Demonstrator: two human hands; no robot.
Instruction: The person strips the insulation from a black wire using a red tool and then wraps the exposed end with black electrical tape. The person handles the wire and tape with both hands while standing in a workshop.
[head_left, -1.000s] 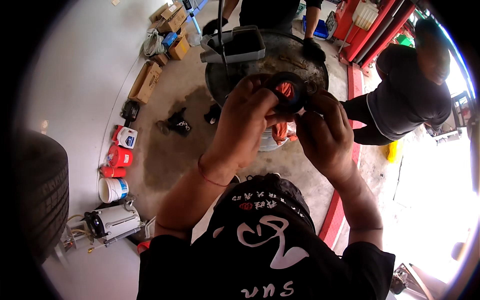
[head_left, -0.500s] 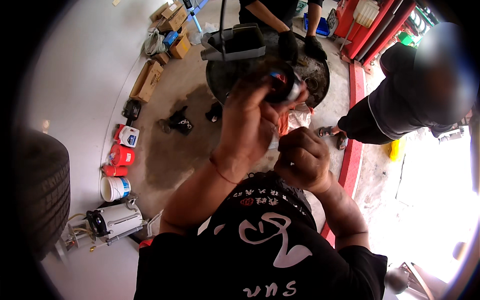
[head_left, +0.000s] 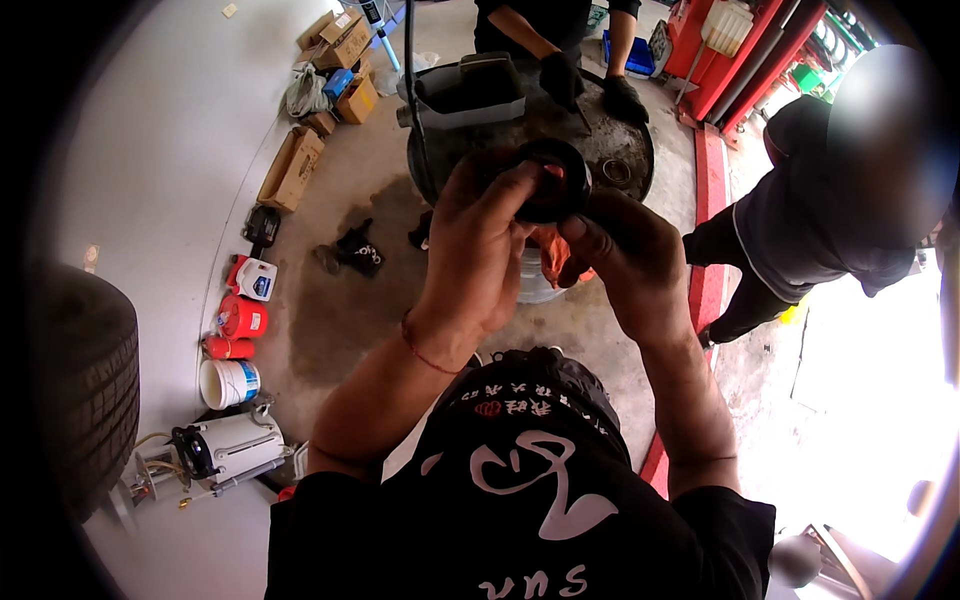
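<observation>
A black ring-shaped part (head_left: 575, 172) with something reddish in its middle is held up in front of me, above the near edge of the drum top. My left hand (head_left: 478, 235) grips it from the left, with the thumb across its face. My right hand (head_left: 635, 250) is at its lower right edge, thumb and fingers curled in against the rim; some fingertips are hidden behind it. Below the hands, an orange-red cloth or bag (head_left: 553, 255) shows beside a clear plastic container (head_left: 540, 285).
A dark round drum top (head_left: 470, 140) bears a grey cut-open jug (head_left: 475, 105) and a thin metal ring (head_left: 617, 173). A co-worker's gloved hands (head_left: 625, 100) work there. Another person (head_left: 800, 200) stands right. Boxes (head_left: 292, 170), buckets (head_left: 243, 316) and a tire (head_left: 85, 390) line the left.
My right hand has risen from near my chest to the ring-shaped part's edge. The part has turned and shifted slightly left and down. The person at right has shifted their legs.
</observation>
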